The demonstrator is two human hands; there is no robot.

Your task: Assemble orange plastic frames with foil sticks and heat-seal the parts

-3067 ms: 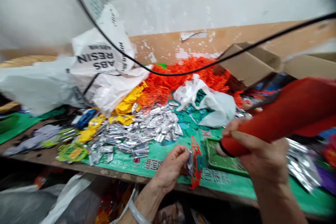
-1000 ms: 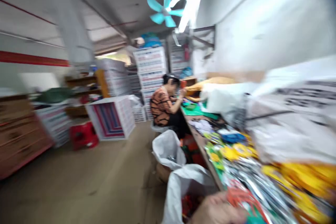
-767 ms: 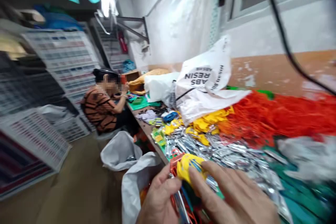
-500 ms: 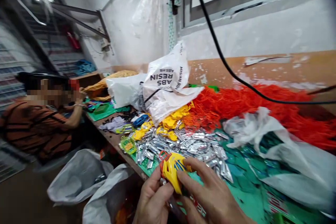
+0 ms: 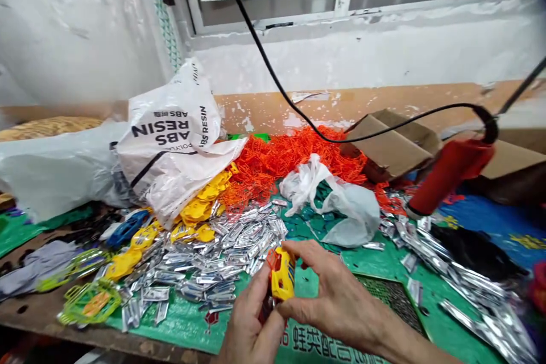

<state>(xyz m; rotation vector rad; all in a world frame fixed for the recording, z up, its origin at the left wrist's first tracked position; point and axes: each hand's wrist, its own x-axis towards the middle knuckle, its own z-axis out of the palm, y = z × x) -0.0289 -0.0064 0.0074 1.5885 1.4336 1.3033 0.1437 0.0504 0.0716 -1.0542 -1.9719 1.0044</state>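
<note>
Yellow piece [image 5: 285, 274] was held up in both hands, over the front part of the surface [image 5: 81, 334], with an orange piece [image 5: 272, 259] against its left side; the surface's wooden front edge ran along the lower left and out of view at the bottom; green sheet [image 5: 187, 333] showed between that edge and the silver pieces [image 5: 205, 273], which were heaped to the left of the hands and behind them; another stretch of sheet showed behind the right hand [image 5: 335, 290], bounded at the back by a plastic bag [image 5: 356, 219]; on the right a green tray [image 5: 413, 306] lay just beside the right forearm, partly hidden by it, with more silver beyond; farther back and well apart from the hands, a red tool [image 5: 446, 176] hung slanted from a black cord [image 5: 273, 71].

Right wrist and forearm slanted in from the lower right, palm turned down and leftward; the right grip was narrow around the piece, forefinger along its top and thumb at its lower end; the left hand [image 5: 251, 318] rose from below, its grip holding the pieces between fingers and thumb; its inner fingertips were hidden.
</note>
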